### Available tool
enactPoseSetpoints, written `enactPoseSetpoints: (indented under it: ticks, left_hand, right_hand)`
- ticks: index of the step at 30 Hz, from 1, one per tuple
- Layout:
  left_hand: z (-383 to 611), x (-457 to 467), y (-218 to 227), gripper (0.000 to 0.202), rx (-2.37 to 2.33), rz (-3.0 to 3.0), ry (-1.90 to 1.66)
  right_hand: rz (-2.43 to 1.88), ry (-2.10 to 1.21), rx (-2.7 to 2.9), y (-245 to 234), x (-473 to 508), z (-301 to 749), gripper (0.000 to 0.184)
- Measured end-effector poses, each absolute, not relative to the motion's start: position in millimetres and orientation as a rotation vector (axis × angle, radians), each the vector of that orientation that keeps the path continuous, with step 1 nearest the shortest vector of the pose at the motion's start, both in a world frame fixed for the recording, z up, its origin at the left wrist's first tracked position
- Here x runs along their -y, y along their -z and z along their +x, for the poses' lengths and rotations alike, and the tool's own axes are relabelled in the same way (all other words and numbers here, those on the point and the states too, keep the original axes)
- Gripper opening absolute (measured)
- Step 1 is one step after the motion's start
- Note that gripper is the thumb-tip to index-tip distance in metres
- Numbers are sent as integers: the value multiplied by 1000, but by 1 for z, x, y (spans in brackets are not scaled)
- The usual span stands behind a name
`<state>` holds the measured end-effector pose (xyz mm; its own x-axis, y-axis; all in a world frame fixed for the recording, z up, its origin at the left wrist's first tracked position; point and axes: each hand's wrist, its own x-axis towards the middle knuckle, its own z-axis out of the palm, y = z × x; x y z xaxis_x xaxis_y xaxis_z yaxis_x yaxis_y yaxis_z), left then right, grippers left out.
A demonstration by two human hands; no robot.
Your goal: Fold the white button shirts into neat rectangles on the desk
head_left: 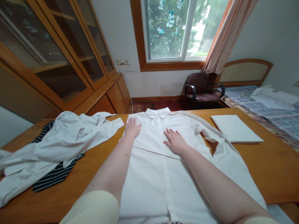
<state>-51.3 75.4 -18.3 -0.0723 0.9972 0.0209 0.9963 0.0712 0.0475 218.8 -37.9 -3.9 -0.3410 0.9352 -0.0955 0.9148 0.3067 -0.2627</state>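
Observation:
A white long-sleeved shirt (147, 177) lies spread on the wooden table (263, 165), its collar (158, 112) at the far edge and its button strip running toward me. The sleeve on the left appears folded across the chest; the one on the right stretches out and down along the table. My left hand (132, 128) rests flat near the left shoulder, fingers extended. Flat on the folded cloth at mid-chest lies my right hand (175, 141), its fingers slightly spread. Neither hand grips anything. The shirt's lower end runs out of view.
Left on the table, a crumpled white shirt (77, 137) covers part of a black striped tie (58, 174). A flat white stack (235, 128) sits at the right. Beyond are a chair (202, 88), a bed (277, 107), a wooden cabinet (112, 96) and a window (168, 34).

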Motion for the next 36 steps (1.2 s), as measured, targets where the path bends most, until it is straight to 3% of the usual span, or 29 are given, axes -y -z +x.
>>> enactPoseSetpoints:
  ticks: [3,9,19,36]
  left_hand:
    - [-56,-84,16,68,-2253,2139,-44]
    - [-60,-91,16,55,-2358,2162,-211]
    - [-66,-104,25,78,-2325,2054,-94]
    - [-80,-108,16,85,-2253,2187,-34]
  right_hand:
    - [-1764,-417,2478,3,38,218,65]
    - [-1749,-438,2490,2,38,219,65]
    - [-1733,-440,2468,3,37,219,65]
    - [-1941,-301,2355,14,37,215,79]
